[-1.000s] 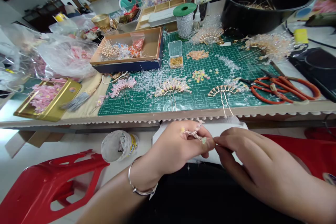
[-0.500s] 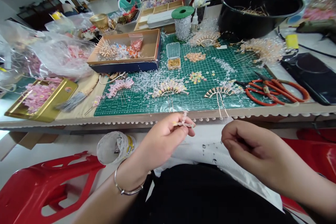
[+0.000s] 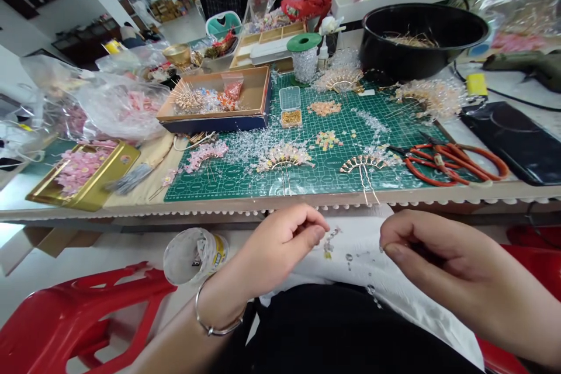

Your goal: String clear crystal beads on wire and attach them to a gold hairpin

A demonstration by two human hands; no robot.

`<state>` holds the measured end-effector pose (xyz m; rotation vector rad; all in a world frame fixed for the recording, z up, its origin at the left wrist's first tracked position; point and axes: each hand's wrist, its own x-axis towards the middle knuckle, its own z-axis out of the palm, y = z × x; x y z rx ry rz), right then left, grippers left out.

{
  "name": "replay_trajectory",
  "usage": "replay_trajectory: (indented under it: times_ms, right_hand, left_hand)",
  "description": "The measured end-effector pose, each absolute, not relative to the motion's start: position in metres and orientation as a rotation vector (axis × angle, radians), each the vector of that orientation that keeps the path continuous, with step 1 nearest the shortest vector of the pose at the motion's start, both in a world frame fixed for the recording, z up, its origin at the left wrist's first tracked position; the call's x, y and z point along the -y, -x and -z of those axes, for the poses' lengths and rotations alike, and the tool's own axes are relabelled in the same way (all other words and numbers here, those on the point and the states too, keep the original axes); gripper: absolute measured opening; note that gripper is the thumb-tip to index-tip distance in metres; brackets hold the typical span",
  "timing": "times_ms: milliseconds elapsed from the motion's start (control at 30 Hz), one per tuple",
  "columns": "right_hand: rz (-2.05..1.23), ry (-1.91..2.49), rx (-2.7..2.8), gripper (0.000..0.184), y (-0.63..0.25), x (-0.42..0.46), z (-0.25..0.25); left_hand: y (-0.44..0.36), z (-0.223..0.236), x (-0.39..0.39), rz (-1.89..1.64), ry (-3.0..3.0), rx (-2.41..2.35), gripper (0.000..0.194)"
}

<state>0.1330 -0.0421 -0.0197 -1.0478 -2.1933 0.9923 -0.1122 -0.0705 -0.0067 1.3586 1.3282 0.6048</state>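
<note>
My left hand (image 3: 280, 248) is closed in a pinch over my lap. Right at its fingertips shows a small beaded sprig (image 3: 331, 242) with clear beads and a yellowish flower piece; the exact point of grip is hidden. My right hand (image 3: 442, 272) is apart from it, thumb and forefinger pressed together, with a tiny shiny bit at the tips too small to name. On the green cutting mat (image 3: 232, 181) beyond lie a partly beaded hair comb (image 3: 368, 163), a fuller flowered comb (image 3: 284, 158) and a pink one (image 3: 205, 155).
Orange-handled pliers (image 3: 456, 160) lie at the mat's right. Flower pieces (image 3: 328, 140), clear beads (image 3: 249, 146) and a small box of gold beads (image 3: 291, 118) are on the mat. Around it stand a cardboard box (image 3: 214, 123), a gold tin (image 3: 100, 184) and a black basin (image 3: 421, 64).
My hands have drawn apart, the right one moving away to the right. The sprig has gone from lying across my left fingers to just beyond their tips. The head view has shifted slightly.
</note>
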Motion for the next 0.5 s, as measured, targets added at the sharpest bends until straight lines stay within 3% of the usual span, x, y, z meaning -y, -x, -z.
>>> replay_trajectory:
  times_ms: [267,500]
  right_hand:
    - [-1.029,0.706,2.357,0.018,-0.122,0.055,-0.003]
    - [-0.603,0.628,2.376,0.015,-0.108,0.048,0.014]
  left_hand:
    - [0.092,0.023,0.067,-0.84,-0.632,-0.973,0.028]
    - [0.08,0.016,0.072,-0.828,-0.585,-0.916,0.034]
